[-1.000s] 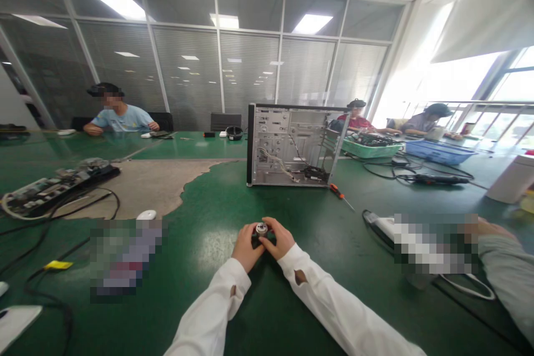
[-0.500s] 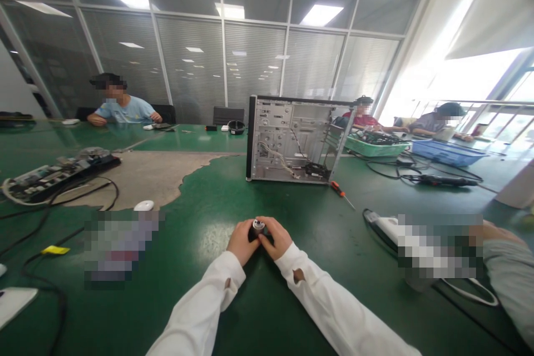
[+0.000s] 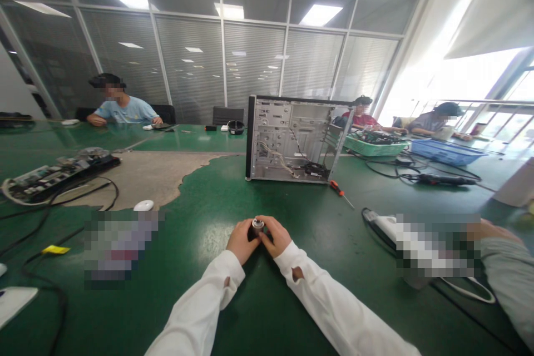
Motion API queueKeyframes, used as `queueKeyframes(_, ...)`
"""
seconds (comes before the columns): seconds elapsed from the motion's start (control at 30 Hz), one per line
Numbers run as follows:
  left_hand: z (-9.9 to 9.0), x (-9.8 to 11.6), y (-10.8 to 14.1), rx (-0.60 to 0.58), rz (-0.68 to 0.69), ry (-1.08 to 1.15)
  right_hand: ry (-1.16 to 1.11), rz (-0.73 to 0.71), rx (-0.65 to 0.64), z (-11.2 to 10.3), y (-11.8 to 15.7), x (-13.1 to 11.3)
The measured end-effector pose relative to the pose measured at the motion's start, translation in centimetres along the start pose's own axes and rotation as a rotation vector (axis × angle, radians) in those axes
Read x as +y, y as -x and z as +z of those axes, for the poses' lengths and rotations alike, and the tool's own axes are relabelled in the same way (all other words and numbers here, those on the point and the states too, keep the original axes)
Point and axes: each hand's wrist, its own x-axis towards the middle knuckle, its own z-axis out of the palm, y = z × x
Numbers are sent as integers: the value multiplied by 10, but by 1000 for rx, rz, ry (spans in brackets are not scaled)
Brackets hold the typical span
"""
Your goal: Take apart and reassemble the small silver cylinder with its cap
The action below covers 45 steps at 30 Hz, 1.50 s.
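Note:
A small silvery metal cylinder (image 3: 257, 226) stands upright between my two hands on the green tabletop, its round end with dark marks facing up. From the left side, my left hand (image 3: 241, 243) is closed around it. My right hand (image 3: 276, 237) closes on it from the other side, with a finger against its upper edge. The fingers hide most of the cylinder's sides, so its exact kind cannot be made out. Beyond my hands stands an open computer case (image 3: 273, 169), with loose wires inside. An orange-handled screwdriver (image 3: 337, 188) lies at the case's right front corner.
At left are a power strip (image 3: 50, 178) with cables and a white mouse (image 3: 144, 206). Green (image 3: 377, 149) and blue baskets (image 3: 448, 154) sit back right, near a dark corded tool (image 3: 444, 180). A neighbour's grey sleeve (image 3: 503, 267) reaches in at right. Several people sit around.
My hands stay around the cylinder with no clear movement. The whole view shifts very slightly.

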Motion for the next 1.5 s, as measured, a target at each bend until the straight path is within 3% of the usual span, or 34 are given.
queueKeyframes(0.4, 0, 1, 0, 31, 18, -41, -1, 3, -30, -3, -1, -2)
queueKeyframes(0.7, -5, 11, 3, 89, -74, 83, -10, 71, -7, -2, -1, -4)
queueKeyframes(0.83, -5, 13, 4, 119, -50, 144, -136, 165, 11, -5, -2, -3)
queueKeyframes(1.0, -6, 12, 4, 100, -69, 262, -456, 375, -1, 2, -1, 12)
queueKeyframes(1.17, -7, 11, 1, 50, -131, 456, -716, 414, -32, 11, 2, 25)
queueKeyframes(1.37, -8, 11, -1, 15, -206, 626, -748, 402, -121, 9, 2, 26)
queueKeyframes(1.5, -11, 15, -1, 4, -248, 668, -729, 415, -91, 10, 2, 24)
